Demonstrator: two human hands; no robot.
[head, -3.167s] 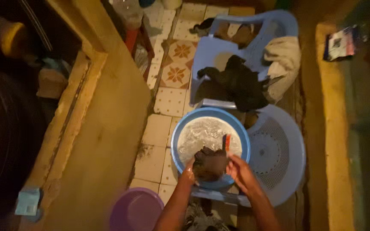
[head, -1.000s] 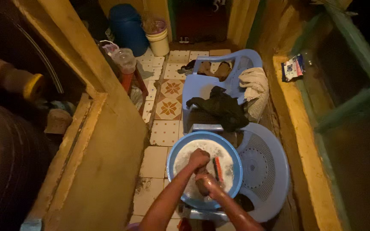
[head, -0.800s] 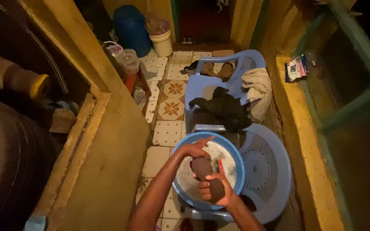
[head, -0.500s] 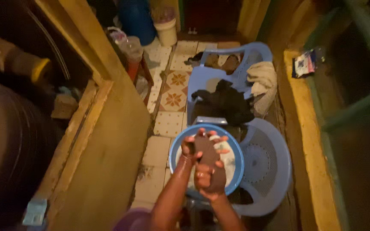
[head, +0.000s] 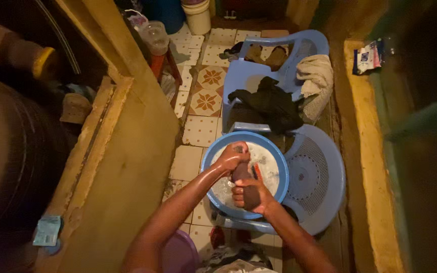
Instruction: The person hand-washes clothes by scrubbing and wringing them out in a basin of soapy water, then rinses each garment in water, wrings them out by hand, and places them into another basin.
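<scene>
**A:** Head view first. What do the hands have?

**B:** Both are closed on one dark, wet, twisted piece of cloth (head: 243, 183). The left hand (head: 233, 157) grips its upper end, the right hand (head: 249, 194) is clamped round its lower end, knuckles facing up. The two fists sit close together, one above the other along the cloth.

**A:** And where is that cloth?

**B:** Held over the round blue plastic basin (head: 213, 154), which has soapy water in it. A small red-and-dark object shows in the basin just beside the right hand; too small to tell what it is.

**A:** What does the basin rest on?

**B:** On the seat of a pale blue plastic chair (head: 319, 177), with a perforated round pattern showing to the right of the basin.

**A:** Anything behind?

**B:** A second pale blue plastic chair (head: 251, 76) facing it, with a black garment (head: 271, 106) heaped on its seat and a cream towel (head: 317, 81) draped over its arm. A purple plastic bowl (head: 178, 255) sits on the patterned tiled floor (head: 201, 129) near the left forearm.
</scene>
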